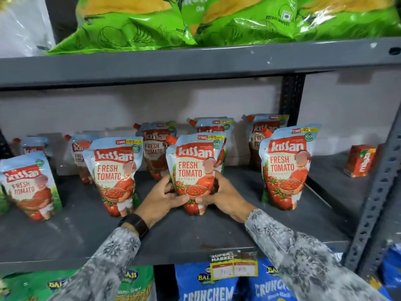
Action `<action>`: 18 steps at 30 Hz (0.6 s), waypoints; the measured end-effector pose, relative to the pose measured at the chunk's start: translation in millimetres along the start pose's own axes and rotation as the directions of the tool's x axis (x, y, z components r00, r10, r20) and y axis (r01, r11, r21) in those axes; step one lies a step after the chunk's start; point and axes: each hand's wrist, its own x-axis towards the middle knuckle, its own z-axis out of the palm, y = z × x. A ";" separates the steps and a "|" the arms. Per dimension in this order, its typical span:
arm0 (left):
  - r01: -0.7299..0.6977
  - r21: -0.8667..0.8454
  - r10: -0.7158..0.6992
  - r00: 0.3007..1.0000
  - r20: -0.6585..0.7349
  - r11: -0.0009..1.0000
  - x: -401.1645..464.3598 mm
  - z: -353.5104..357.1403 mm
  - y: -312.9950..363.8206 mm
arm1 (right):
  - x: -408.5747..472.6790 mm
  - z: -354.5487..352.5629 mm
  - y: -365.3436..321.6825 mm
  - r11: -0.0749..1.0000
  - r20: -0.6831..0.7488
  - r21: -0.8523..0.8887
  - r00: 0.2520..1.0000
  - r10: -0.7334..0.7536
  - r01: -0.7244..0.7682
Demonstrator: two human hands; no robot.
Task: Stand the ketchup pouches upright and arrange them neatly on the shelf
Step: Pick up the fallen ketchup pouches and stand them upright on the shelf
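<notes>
Several Kissan ketchup pouches stand upright on the grey shelf (86, 240) in a front and a back row. Both my hands grip the lower part of the middle front pouch (195, 161), which stands on the shelf. My left hand (161, 198) holds its left side and my right hand (223, 196) its right side, thumbs across the front. Other front pouches stand at the far left (28, 187), at left of centre (114, 174) and at the right (284, 166). Back-row pouches (156, 144) are partly hidden behind them.
A small red carton (361, 160) stands at the shelf's right end beyond a perforated grey upright (379, 192). Green chip bags (152, 22) fill the shelf above. Blue and green snack bags (206, 285) sit below, with a price tag (234, 266) on the shelf edge.
</notes>
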 end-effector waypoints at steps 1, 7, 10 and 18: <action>-0.004 0.006 0.004 1.000 0.003 1.000 2.3 4.2 1.8 | -0.3 -3.4 1.3 1.000 -0.025 0.002 1.000 -0.002 0.002; -0.029 -0.051 0.030 0.999 0.027 0.998 16.6 42.9 9.2 | -5.6 -32.1 2.1 0.999 -0.134 0.034 0.991 0.003 0.001; -0.038 -0.068 0.040 0.999 0.020 0.997 18.2 53.6 10.0 | -7.0 -38.6 4.0 0.999 -0.154 0.037 0.988 0.013 -0.007; -0.043 -0.091 0.045 0.999 0.018 0.995 14.2 54.4 6.9 | -15.1 -34.6 9.7 1.000 -0.211 0.008 0.977 0.018 -0.016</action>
